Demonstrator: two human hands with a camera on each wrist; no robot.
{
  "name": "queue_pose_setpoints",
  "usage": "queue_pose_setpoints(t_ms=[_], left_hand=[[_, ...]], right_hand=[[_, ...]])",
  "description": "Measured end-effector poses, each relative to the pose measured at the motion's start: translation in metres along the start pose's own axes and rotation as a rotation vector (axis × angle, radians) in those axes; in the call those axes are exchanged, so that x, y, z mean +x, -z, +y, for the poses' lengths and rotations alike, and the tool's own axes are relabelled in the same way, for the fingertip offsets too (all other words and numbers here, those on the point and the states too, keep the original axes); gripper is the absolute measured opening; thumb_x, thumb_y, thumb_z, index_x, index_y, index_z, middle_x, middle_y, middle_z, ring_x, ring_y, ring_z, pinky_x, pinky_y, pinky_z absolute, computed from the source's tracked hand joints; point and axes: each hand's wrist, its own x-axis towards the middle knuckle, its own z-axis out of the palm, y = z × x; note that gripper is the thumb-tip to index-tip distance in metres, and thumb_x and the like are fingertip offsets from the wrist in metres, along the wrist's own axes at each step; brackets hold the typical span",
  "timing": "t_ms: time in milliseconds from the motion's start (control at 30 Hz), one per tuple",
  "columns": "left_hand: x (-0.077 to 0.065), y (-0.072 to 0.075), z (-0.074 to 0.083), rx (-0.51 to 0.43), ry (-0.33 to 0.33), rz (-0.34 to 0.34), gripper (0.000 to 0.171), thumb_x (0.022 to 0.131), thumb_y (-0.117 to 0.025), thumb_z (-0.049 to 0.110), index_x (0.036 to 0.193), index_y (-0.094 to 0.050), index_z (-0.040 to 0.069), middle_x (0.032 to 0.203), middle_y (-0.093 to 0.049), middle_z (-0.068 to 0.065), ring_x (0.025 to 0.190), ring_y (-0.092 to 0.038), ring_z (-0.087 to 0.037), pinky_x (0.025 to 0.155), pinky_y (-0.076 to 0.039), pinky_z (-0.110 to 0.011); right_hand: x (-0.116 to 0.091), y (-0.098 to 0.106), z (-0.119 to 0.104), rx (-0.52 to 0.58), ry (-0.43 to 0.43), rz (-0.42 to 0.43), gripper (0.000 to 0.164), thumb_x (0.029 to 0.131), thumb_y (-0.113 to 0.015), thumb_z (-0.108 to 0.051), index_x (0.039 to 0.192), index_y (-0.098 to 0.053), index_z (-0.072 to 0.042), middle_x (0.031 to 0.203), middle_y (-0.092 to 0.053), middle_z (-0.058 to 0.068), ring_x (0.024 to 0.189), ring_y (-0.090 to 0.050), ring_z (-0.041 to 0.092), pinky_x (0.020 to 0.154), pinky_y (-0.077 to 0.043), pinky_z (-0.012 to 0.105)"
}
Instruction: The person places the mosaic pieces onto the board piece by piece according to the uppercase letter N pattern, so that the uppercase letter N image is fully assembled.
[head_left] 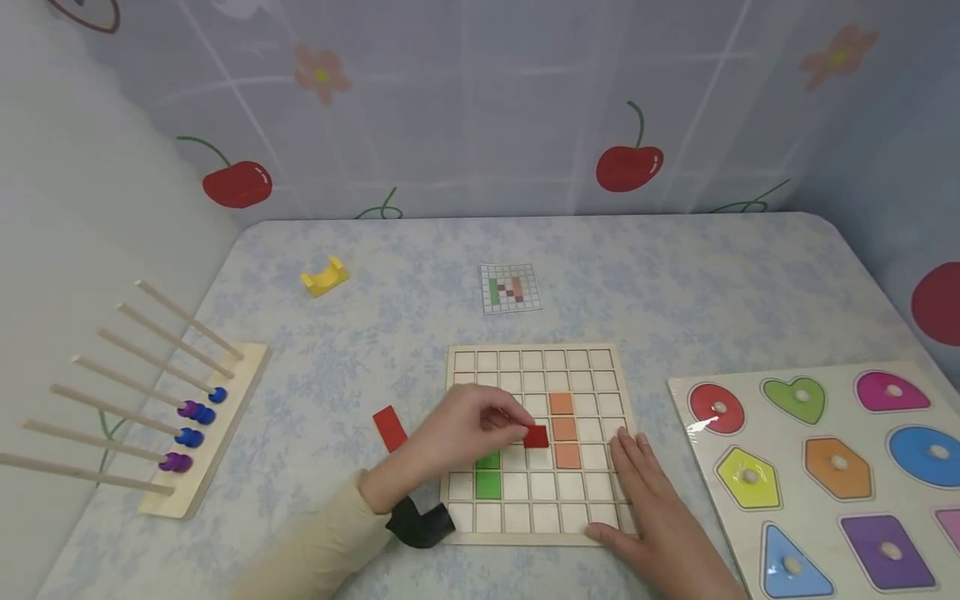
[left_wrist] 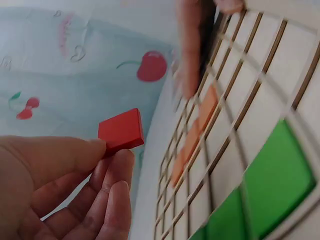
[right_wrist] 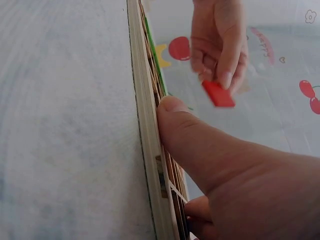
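Observation:
My left hand [head_left: 468, 429] pinches a red square tile [left_wrist: 121, 131] between thumb and fingertips, above the wooden grid board [head_left: 532, 540]. In the left wrist view the tile tilts, raised off the board. My right hand [head_left: 663, 521] rests along the board's right side, fingers straight, with the thumb [right_wrist: 175, 117] at the front edge. Orange tiles [head_left: 561, 403] stand in a column right of the middle. Green tiles [head_left: 488, 485] fill part of a column on the left; its upper part is hidden behind my left hand.
Behind the board lies a small pattern card [head_left: 511, 289]. A red piece [head_left: 390, 428] and a black piece [head_left: 422, 523] lie left of the board, a yellow piece [head_left: 326, 277] farther back. A peg rack [head_left: 217, 433] stands left, a knobbed shape puzzle [head_left: 765, 446] lies right.

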Motion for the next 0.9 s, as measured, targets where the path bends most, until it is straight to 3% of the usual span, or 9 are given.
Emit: queue_pose_setpoints(t_ms=[100,167,467,567,700,900], left_hand=[[0.006,-0.024,-0.001,0.018,0.025,-0.071,0.008,0.085,-0.069,0.006,0.089,-0.074,0.011,0.081,-0.065,0.012,0.069,-0.06,-0.001,0.065,-0.05,-0.02],[0.008,-0.034,-0.003,0.044,0.024,-0.081,0.008,0.084,-0.07,0.005,0.087,-0.074,0.011,0.078,-0.064,0.014,0.067,-0.058,0.001,0.063,-0.049,-0.018],[0.007,-0.056,-0.006,0.088,-0.016,-0.091,0.011,0.081,-0.07,0.0,0.08,-0.073,0.01,0.07,-0.062,0.015,0.062,-0.055,0.008,0.06,-0.046,-0.012],[0.006,-0.06,-0.006,0.125,-0.017,-0.102,0.011,0.081,-0.07,0.001,0.078,-0.072,0.011,0.068,-0.061,0.017,0.062,-0.053,0.01,0.059,-0.046,-0.011],[0.006,-0.061,-0.004,0.157,-0.014,-0.106,0.011,0.081,-0.07,0.002,0.077,-0.073,0.012,0.068,-0.061,0.017,0.061,-0.053,0.01,0.058,-0.045,-0.01],[0.005,-0.063,-0.003,0.264,-0.038,-0.078,0.008,0.083,-0.071,0.007,0.083,-0.075,0.013,0.075,-0.062,0.016,0.064,-0.051,0.01,0.058,-0.042,-0.008]], right_hand=[[0.001,0.0,0.0,-0.011,0.001,-0.003,0.101,0.074,-0.065,-0.062,0.149,-0.023,-0.007,0.152,-0.019,0.009,0.14,-0.006,0.025,0.1,-0.03,0.051],[0.002,0.0,0.0,-0.013,0.006,0.001,0.102,0.074,-0.065,-0.062,0.149,-0.024,-0.007,0.152,-0.02,0.01,0.139,-0.007,0.026,0.099,-0.031,0.052],[-0.001,-0.003,0.002,-0.008,-0.003,-0.01,0.103,0.072,-0.068,-0.061,0.147,-0.026,-0.003,0.151,-0.022,0.014,0.139,-0.008,0.029,0.099,-0.031,0.054],[-0.001,-0.004,0.002,-0.002,0.017,0.015,0.101,0.073,-0.07,-0.057,0.147,-0.027,-0.004,0.151,-0.023,0.012,0.139,-0.008,0.027,0.106,-0.022,0.03],[-0.001,-0.005,0.003,0.001,0.043,0.044,0.099,0.073,-0.073,-0.053,0.147,-0.027,-0.005,0.151,-0.023,0.011,0.139,-0.008,0.026,0.094,-0.001,0.003],[0.0,-0.004,0.003,-0.009,0.065,0.059,0.099,0.073,-0.075,-0.05,0.146,-0.028,-0.003,0.15,-0.024,0.013,0.139,-0.009,0.026,0.098,-0.006,0.007]])
